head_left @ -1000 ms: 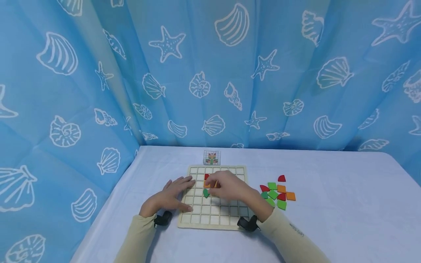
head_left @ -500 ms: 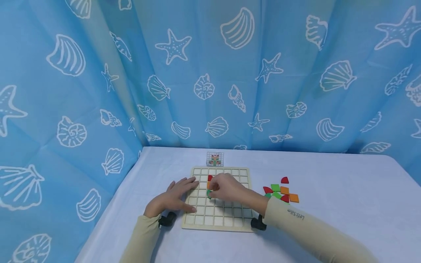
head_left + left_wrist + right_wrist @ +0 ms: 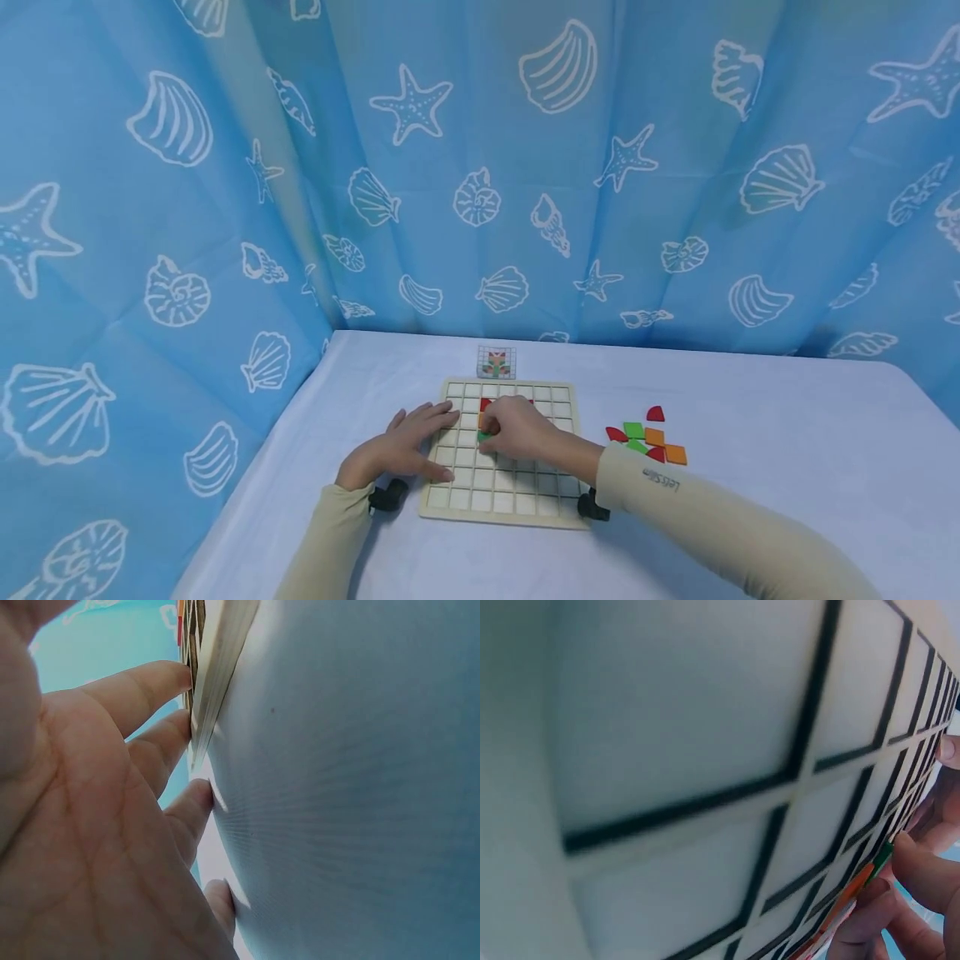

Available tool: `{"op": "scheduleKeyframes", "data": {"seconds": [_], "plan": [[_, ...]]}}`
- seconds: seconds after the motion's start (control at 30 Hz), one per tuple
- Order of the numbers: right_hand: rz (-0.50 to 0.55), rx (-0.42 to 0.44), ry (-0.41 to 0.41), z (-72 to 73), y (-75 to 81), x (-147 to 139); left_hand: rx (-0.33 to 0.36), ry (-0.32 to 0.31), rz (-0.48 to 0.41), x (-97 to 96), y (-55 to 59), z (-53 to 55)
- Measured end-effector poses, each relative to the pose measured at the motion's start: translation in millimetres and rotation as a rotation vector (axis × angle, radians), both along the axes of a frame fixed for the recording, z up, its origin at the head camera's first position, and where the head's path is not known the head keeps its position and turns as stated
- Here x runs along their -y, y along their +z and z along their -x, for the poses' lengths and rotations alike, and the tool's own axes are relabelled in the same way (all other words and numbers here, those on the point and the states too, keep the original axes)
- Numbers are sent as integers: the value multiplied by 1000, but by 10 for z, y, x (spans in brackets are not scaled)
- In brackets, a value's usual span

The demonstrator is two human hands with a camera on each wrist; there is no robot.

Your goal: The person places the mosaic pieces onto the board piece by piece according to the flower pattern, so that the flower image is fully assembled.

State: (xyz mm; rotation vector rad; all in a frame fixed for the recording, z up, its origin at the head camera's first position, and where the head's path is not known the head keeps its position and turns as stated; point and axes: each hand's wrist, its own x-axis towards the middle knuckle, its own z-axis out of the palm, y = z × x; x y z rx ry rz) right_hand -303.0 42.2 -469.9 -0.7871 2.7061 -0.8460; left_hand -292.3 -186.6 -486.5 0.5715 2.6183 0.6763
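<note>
The pale wooden grid board (image 3: 450, 515) lies on the table before me. My right hand (image 3: 519, 429) is over its upper left part, pinching a small green tile (image 3: 482, 437) between thumb and fingertips. In the right wrist view the green tile (image 3: 881, 860) stands at the grid surface beside an orange tile (image 3: 849, 895). A red tile (image 3: 486, 403) sits in the grid just above the orange one; the hand hides other tiles there. My left hand (image 3: 405, 442) lies with fingers spread at the board's left edge, two fingertips at the rim in the left wrist view.
Behind the board lies a small pattern card (image 3: 497, 363) with a coloured figure on a grid. To the right is a loose group of tiles, among them a red quarter-round (image 3: 656, 413), a green square (image 3: 634, 430) and an orange square (image 3: 676, 454). A blue curtain (image 3: 480, 167) hangs behind.
My right hand has shifted from over the orange tile onto the green tile, its fingers now covering most of it. The left hand keeps its place; the head view has turned slightly.
</note>
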Motion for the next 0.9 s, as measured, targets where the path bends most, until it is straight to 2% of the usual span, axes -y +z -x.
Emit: {"op": "scheduleKeyframes", "data": {"seconds": [0.27, 0.37, 0.53, 0.63, 0.77, 0.9], "plan": [[6, -4, 13, 8, 0, -25, 22, 7, 16, -25, -31, 12], [25, 18, -10, 29, 14, -45, 14, 13, 29, -27, -21, 16], [136, 82, -78, 78, 110, -184, 18, 19, 38, -56, 0, 13], [208, 122, -74, 88, 180, -345, 33, 26, 30, -76, 13, -1], [338, 230, -95, 63, 232, -624, 36, 29, 24, -78, 25, -15], [401, 256, -178, 7, 225, -891, 23, 27, 19, -51, 33, -15]]}}
